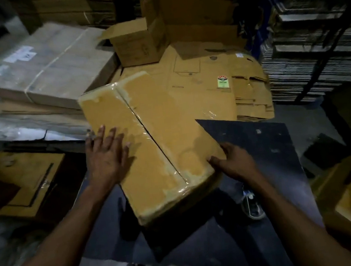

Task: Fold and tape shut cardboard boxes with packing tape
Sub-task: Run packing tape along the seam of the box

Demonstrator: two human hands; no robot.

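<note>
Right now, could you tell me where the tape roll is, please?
In the head view the tape roll lies low on the dark table, just right of the taped box's near corner and below the right hand.

I see both bare arms reach forward. My left hand [106,155] lies flat, fingers straight and spread, palm down. My right hand [234,160] curls its fingers, thumb out leftward.
</note>
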